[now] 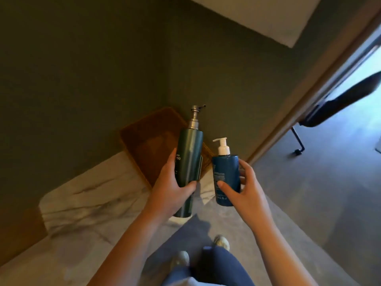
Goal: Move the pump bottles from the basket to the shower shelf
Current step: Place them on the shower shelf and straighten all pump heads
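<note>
My left hand (pixel 171 186) grips a tall dark green pump bottle (pixel 189 159) with a metal pump, held upright in the air. My right hand (pixel 245 186) grips a shorter blue pump bottle (pixel 225 174) with a white pump, just to the right of the green one. Both bottles hang in front of a brown woven basket (pixel 148 139), which sits on a white marble counter (pixel 86 205) against the green wall. The part of the basket's inside that shows holds nothing. No shower shelf is in view.
A wooden door frame (pixel 309 96) runs diagonally at the right, with a bright room and a black chair (pixel 338 104) beyond it. Grey floor lies below me, with my legs and shoes (pixel 221 242) at the bottom. A pale ceiling panel (pixel 257 15) shows at the top.
</note>
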A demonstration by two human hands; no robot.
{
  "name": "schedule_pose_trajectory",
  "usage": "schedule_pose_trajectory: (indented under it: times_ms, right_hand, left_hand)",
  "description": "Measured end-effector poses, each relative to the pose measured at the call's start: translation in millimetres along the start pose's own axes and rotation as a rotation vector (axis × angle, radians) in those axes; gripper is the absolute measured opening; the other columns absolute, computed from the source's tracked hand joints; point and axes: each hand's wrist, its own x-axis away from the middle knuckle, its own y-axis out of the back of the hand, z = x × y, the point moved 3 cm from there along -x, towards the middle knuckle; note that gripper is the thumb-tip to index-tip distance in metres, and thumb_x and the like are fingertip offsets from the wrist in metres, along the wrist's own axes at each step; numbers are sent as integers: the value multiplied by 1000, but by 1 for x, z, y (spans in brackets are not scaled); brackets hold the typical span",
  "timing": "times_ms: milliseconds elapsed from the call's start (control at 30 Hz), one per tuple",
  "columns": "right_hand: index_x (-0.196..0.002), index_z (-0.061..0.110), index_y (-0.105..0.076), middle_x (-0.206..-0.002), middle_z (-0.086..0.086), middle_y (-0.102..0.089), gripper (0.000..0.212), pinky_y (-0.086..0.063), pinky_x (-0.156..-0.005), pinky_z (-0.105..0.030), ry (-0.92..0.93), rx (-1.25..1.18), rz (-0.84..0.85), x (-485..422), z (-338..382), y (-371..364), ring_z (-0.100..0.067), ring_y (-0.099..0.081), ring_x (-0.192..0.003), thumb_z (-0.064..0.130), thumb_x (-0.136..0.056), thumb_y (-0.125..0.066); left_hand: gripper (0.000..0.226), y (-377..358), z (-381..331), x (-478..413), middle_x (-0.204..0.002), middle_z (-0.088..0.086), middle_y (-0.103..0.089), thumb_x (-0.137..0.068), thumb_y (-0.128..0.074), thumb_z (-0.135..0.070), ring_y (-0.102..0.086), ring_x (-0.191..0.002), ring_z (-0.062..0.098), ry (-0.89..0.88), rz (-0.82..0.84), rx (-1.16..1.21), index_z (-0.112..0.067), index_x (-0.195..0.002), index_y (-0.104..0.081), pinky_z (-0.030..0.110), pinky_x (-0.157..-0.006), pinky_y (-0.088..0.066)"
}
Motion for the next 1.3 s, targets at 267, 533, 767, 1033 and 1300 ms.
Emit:
schedule_pose_trajectory:
  times_ms: [267, 533, 767, 1033, 1300]
  right_hand:
    - [-124, 50, -28, -104, 36, -44, 68, -44, -54, -1, -135, -95, -316, 79, -56, 78, 15, -51, -91, 33, -76, -73]
    - [-127, 47, -31, -109, 35, -44, 67, -45, -58, -2, -251, -185, -648, 223, -108, 158, 16, -51, -93, 33, -78, -73]
    - [-128, 51, -31, -107, 38, -42, 69, -40, -59, -6, -419, -193, -945, 412, -157, 208, 16, -47, -94, 36, -76, -74]
    - [-127, 55, -30, -106, 33, -43, 72, -42, -57, -7, -613, -244, -1275, 618, -197, 226, 10, -50, -93, 39, -74, -75]
    - [-118, 58, -32, -100, 35, -49, 69, -41, -50, 0, -687, -320, -1556, 725, -210, 224, 23, -53, -84, 33, -73, -78]
  left_hand:
    - [89, -82, -35, 23, -122, -20, -46, -73, -69, -32, -53, -105, 3, -107, 310, -41, -69, -128, -10, 15, -72, -40]
    - [94, -200, -76, 91, -127, -17, -46, -71, -72, -27, -52, -109, 5, -177, 663, -45, -70, -129, -12, 34, -90, -45]
    - [95, -302, -101, 237, -137, -12, -41, -77, -72, -24, -49, -117, 5, -317, 993, -116, -59, -139, -10, 28, -89, -44]
    - [96, -393, -110, 416, -143, -10, -34, -77, -72, -26, -46, -115, 7, -472, 1318, -192, -58, -139, -7, 16, -75, -44]
    - [97, -439, -134, 510, -139, -17, -32, -75, -71, -35, -49, -107, 5, -660, 1485, -264, -66, -132, 1, 12, -65, -43]
